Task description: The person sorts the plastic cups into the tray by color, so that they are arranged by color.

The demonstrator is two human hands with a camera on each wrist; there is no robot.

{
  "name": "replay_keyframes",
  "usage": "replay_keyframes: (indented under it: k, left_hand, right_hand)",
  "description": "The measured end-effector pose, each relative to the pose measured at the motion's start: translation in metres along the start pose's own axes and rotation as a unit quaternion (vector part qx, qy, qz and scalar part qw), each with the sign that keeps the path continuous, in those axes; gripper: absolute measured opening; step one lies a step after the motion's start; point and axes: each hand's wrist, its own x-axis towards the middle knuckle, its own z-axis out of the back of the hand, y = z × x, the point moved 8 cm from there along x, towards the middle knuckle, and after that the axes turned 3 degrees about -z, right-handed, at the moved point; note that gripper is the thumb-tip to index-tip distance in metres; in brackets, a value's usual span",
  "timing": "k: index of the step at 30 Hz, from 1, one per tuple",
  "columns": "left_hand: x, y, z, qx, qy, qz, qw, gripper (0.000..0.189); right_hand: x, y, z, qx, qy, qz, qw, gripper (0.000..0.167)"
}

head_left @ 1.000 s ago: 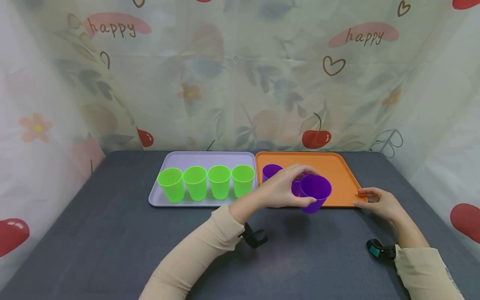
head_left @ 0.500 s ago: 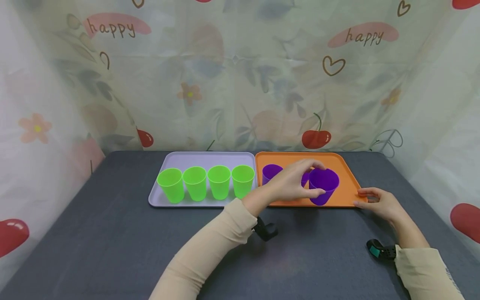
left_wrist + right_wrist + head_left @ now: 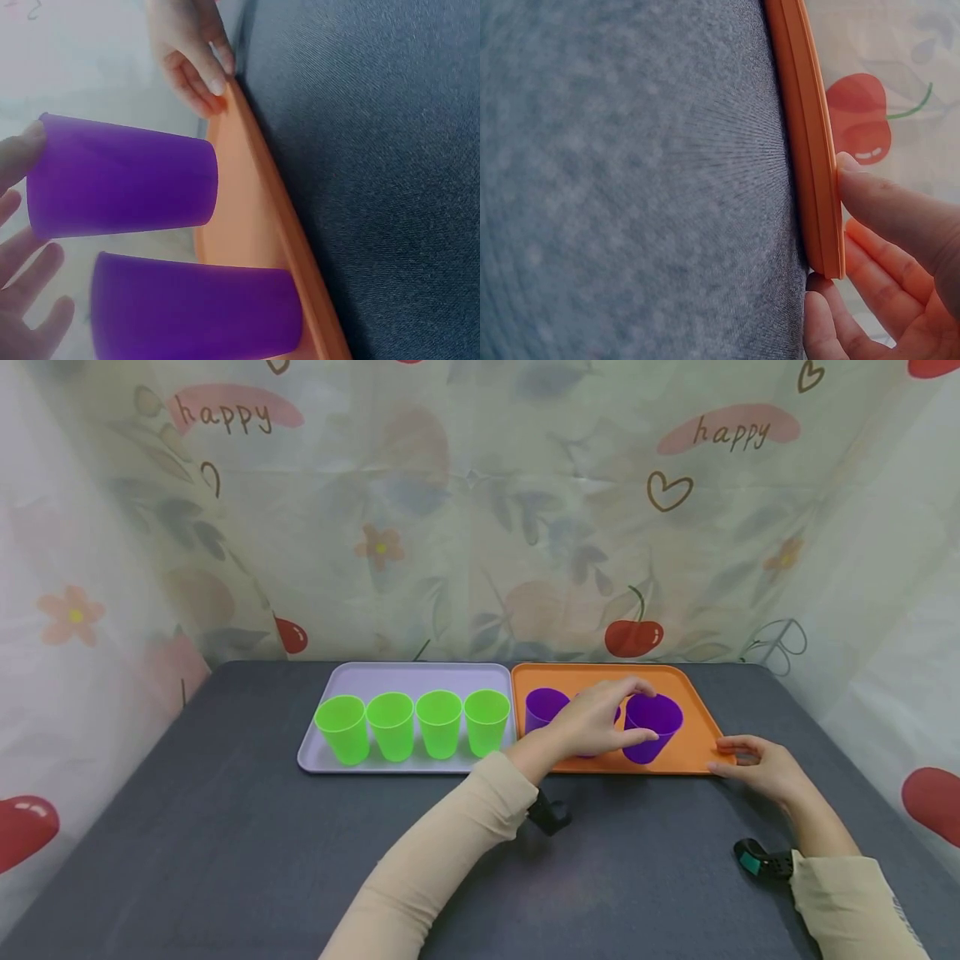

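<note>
My left hand (image 3: 596, 718) grips a purple cup (image 3: 654, 731) near its rim, thumb and fingers on either side. In the left wrist view this cup (image 3: 124, 176) appears upright, its base seemingly just above the orange tray (image 3: 693, 739). A second purple cup (image 3: 545, 708) stands at the tray's left end. Between these two, another purple cup (image 3: 195, 307) is mostly hidden behind my left hand in the head view. My right hand (image 3: 765, 768) pinches the tray's near right corner; the right wrist view has the thumb (image 3: 889, 206) over the rim.
A lavender tray (image 3: 420, 677) adjoins the orange one on the left. Several bright green cups (image 3: 438, 727) stand on it in a row. Both trays lie near the back of the dark grey table (image 3: 225, 827), before a printed curtain (image 3: 480, 527).
My left hand has carried the purple cup rightward and away from me, from the tray's front edge to over its right part. The right hand has stayed at the corner.
</note>
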Motion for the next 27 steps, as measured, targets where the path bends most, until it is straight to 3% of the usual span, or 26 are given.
replay_keyframes:
  k: [12, 27]
  left_hand:
    - [0.012, 0.010, -0.010, 0.095, 0.006, 0.036, 0.9948, 0.049]
    - [0.017, 0.015, -0.021, 0.160, 0.020, 0.088, 0.9830, 0.052]
  right_hand:
    - [0.000, 0.002, 0.000, 0.000, 0.003, 0.006, 1.0000, 0.067]
    - [0.000, -0.001, 0.000, -0.001, 0.005, 0.007, 1.0000, 0.068]
